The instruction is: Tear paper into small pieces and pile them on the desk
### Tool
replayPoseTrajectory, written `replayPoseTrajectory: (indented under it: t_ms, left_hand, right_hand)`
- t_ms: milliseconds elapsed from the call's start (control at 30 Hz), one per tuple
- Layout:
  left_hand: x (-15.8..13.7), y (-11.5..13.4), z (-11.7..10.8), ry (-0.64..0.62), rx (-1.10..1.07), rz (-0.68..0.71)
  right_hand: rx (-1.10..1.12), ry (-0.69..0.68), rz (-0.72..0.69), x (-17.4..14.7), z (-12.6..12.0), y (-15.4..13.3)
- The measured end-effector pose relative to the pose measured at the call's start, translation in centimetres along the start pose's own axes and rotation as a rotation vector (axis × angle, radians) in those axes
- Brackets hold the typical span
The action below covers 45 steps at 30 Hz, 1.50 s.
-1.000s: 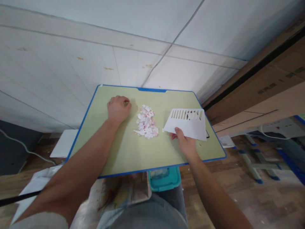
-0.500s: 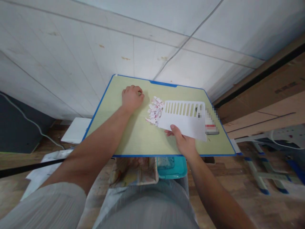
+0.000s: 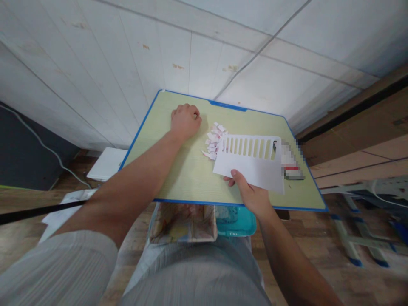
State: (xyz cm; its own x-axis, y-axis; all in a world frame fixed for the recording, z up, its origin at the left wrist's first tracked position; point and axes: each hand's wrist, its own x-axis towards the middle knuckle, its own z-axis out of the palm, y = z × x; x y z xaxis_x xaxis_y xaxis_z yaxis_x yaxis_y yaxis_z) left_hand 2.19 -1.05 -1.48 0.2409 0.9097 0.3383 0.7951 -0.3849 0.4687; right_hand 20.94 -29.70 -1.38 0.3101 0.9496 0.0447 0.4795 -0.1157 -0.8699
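Note:
My right hand [image 3: 251, 191] grips the near edge of a white sheet [image 3: 247, 165] with a row of long cut-out slots along its far side. The thumb lies on top and the fingers go underneath. The sheet's left end overlaps a heap of small torn paper pieces [image 3: 214, 140], white with pinkish marks, and some show through the leftmost slots. Left of the heap, my left hand [image 3: 185, 122] rests on the yellow-green table [image 3: 191, 178], fingers curled in. Whatever lies between thumb and fingers is too small to make out.
A blurred-out phone-like object [image 3: 291, 163] lies at the table's right side. Under the front edge are a patterned fabric bin [image 3: 185, 236] and a turquoise container [image 3: 245, 227]. A white wall [image 3: 172, 46] stands behind, cardboard boxes [image 3: 357, 127] to the right.
The white sheet has slid a little left over the paper pieces, covering more of them. My left hand keeps its curled pose. The whole view has shifted slightly.

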Motion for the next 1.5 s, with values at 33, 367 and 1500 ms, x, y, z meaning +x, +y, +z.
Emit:
replayPoseTrajectory:
  t_ms: [33, 367, 1500]
  left_hand:
    - [0.0, 0.1, -0.1, -0.005, 0.0, -0.001]
    - [0.1, -0.1, 0.4, -0.016, -0.062, 0.029]
    - [-1.0, 0.3, -2.9, -0.246, 0.195, -0.11]
  right_hand:
    - [-0.002, -0.021, -0.01, -0.3, -0.1, -0.1]
    - [0.017, -0.026, -0.055, -1.8, -0.3, -0.4]
    - [0.045, -0.113, 0.026, -3.0, -0.1, -0.6]
